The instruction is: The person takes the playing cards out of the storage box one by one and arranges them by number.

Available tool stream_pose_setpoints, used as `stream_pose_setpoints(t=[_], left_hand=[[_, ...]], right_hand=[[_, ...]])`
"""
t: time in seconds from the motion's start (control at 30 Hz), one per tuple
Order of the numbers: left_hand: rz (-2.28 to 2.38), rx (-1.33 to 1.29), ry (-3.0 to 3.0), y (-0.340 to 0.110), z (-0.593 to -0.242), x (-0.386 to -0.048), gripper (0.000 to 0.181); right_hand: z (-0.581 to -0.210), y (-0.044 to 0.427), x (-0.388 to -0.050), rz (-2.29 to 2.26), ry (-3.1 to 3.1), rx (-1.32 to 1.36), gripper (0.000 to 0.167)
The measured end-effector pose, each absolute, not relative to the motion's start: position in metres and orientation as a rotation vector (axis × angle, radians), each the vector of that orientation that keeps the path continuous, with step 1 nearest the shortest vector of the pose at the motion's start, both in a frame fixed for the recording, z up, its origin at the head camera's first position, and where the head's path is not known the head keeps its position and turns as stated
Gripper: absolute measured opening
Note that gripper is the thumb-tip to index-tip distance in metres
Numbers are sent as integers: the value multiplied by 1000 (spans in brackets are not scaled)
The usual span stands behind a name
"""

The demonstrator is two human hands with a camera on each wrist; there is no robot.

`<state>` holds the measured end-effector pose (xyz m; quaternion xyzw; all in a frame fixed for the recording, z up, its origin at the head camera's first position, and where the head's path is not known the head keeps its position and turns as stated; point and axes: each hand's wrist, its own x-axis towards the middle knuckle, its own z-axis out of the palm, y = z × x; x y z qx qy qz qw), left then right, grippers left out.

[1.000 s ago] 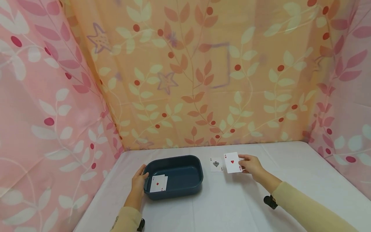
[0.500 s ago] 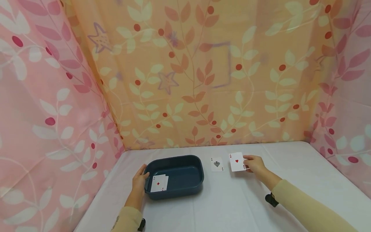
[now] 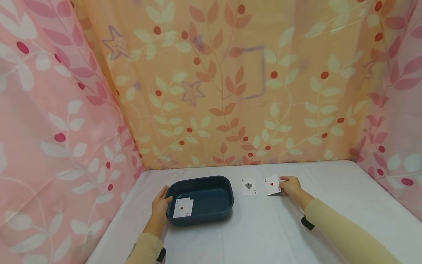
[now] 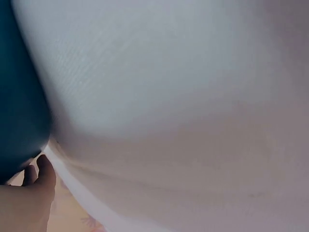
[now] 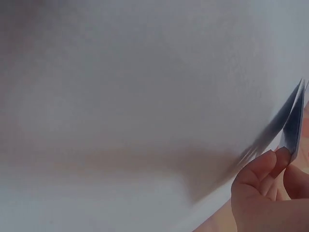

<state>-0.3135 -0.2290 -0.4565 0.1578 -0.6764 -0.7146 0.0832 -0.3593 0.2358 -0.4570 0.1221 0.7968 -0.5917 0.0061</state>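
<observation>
My right hand pinches the right edge of an ace of hearts, held face up and slightly tilted just at the tabletop. In the right wrist view the same hand has thumb and fingers on the edge of the card, whose dark back shows. An ace of spades lies flat to its left. My left hand grips the left end of a dark blue rectangular basin, thumb over the rim. Inside, at the left, an ace of diamonds overlaps another card, mostly hidden.
A white cloth covers the table. Patterned orange cloth hangs behind it, with pink cloth on the left and right. A dark device sits at the right wrist, another at the left.
My right hand has moved the ace of hearts to the right, away from the ace of spades, and lowered it to the table. The left hand and basin have stayed put.
</observation>
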Motion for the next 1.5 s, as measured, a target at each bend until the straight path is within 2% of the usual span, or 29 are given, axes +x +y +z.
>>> stream_pose_setpoints(t=[0.43,0.67,1.13,1.5], left_hand=[[-2147,418,-2001,-228,-458,-309,54],[-2147,420,-1983,-229,-459,-310,54],[-2142,434,-1996,-227,-458,-313,53],[-2147,417,-1977,-227,-457,-312,52]], right_hand=[[-459,246,-363,-1683,2568,446,48],[-450,237,-353,-1788,2566,322,48],[-410,169,-321,-2058,2292,102,47],[-404,116,-305,-2216,2106,2,42]])
